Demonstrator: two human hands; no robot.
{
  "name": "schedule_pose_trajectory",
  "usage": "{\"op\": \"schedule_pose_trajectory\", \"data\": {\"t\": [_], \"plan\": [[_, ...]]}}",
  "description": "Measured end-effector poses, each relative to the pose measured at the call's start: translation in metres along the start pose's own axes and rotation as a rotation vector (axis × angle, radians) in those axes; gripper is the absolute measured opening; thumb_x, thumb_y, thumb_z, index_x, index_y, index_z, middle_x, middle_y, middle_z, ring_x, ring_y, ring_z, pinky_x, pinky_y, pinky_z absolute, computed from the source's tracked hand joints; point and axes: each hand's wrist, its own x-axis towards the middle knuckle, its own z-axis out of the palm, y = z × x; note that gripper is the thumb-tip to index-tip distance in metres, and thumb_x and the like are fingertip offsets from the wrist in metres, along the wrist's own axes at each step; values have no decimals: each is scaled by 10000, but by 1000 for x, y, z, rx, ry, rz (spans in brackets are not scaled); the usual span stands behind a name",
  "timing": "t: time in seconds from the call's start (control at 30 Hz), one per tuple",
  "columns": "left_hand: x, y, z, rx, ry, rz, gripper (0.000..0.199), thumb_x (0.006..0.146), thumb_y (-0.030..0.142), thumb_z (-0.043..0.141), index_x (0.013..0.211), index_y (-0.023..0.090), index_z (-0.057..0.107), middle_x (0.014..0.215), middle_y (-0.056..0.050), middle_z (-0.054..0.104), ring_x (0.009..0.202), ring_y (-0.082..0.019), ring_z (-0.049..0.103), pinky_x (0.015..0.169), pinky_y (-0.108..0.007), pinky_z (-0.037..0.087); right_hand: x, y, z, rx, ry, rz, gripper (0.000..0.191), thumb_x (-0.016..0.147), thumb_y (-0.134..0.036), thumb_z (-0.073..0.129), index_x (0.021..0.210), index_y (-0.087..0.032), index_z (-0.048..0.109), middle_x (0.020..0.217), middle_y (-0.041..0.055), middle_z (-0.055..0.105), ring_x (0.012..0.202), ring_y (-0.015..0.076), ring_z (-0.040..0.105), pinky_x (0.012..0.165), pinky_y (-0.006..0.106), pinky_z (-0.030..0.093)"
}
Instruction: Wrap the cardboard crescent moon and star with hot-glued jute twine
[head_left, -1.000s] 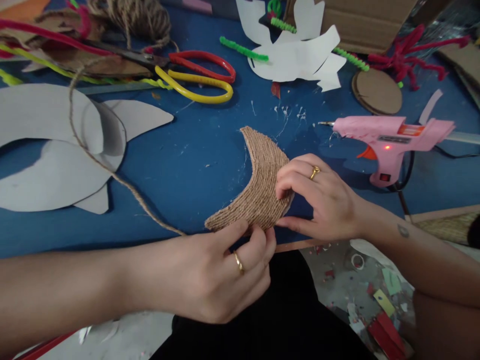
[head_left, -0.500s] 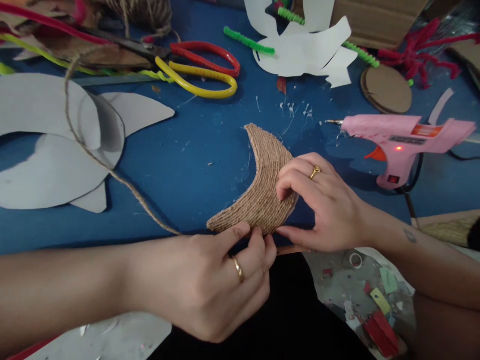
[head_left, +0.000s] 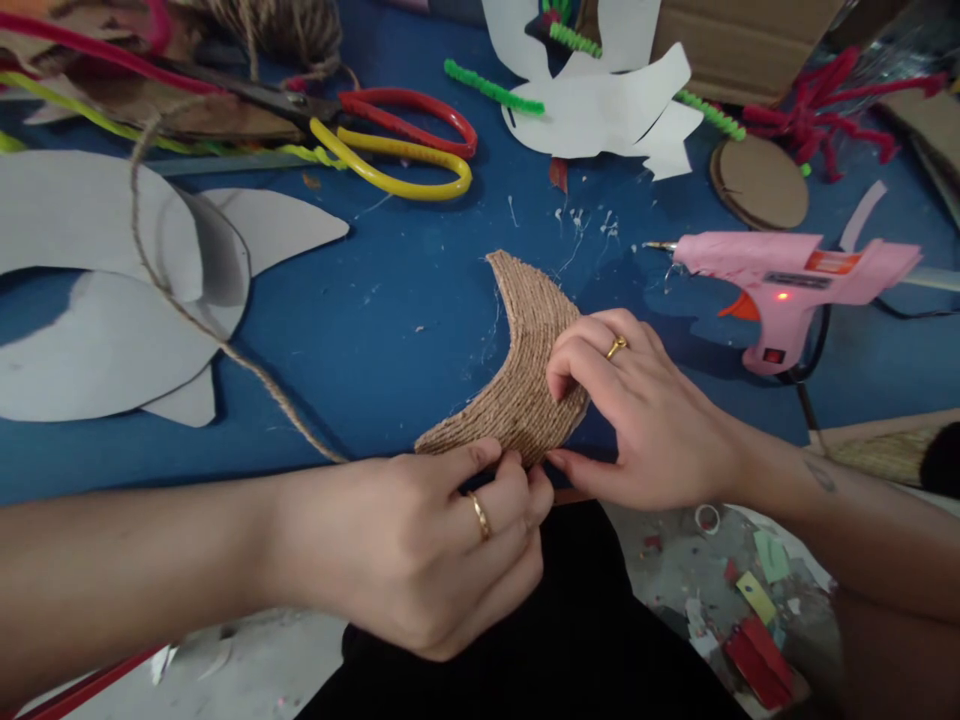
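While both hands close on it, a crescent of coiled tan jute twine (head_left: 517, 385) lies just below the middle of the frame, its tip pointing to the top and its lower end touching the fingers of the left hand (head_left: 420, 550). That hand comes in from the lower left, its fingers curled and pinching the crescent's lower edge, with a thin gold ring (head_left: 480, 517) on one finger. The right hand (head_left: 637, 410) comes in from the right, its fingers bent over the crescent's face and its thumb tucked along the lower edge, so this grip is also firmly closed on the piece.

A strand of loose jute twine (head_left: 225, 350) runs from the upper left, across a grey card fish cutout (head_left: 97, 290), down to the left wrist. The dark blue tabletop (head_left: 337, 350) carries red-and-yellow-handled scissors (head_left: 397, 150) at top centre. A pink hot glue gun (head_left: 787, 285) lies at the right, just beyond the right hand, with its red light on. Above it sits a round brown cardboard disc (head_left: 759, 182).
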Motion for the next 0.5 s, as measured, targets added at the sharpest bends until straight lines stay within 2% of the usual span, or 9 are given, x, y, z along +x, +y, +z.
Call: {"op": "schedule_pose_trajectory", "data": {"t": [0.1,0.23,0.4,0.5], "plan": [[0,-3,-1,-20,21,-10,176,904,150,487,913,138,663,999,-103,724,961,-231,672,753,-355,586,0,2,3,7,20,-18,330,676,-354,655,881,-211,439,960,58,543,983,261,450,823,426,367],[0,-6,-2,-8,-1,49,208,920,147,459,931,144,666,1016,-98,724,950,-220,677,725,-339,591,0,5,5,5,21,-35,349,668,-371,657,884,-216,431,956,59,534,985,265,444,825,429,364],[0,-4,-2,-18,16,-12,231,931,130,439,905,151,668,1001,-81,729,945,-212,672,727,-341,589,0,4,3,-2,1,-28,359,665,-387,660,881,-205,439,958,59,532,983,260,443,821,422,360],[0,-3,-2,-15,12,-3,221,932,138,448,908,146,668,1003,-88,729,931,-212,674,722,-341,589,0,1,1,-9,-15,-2,341,675,-364,652,887,-205,439,964,58,533,987,259,442,819,418,359]]}}
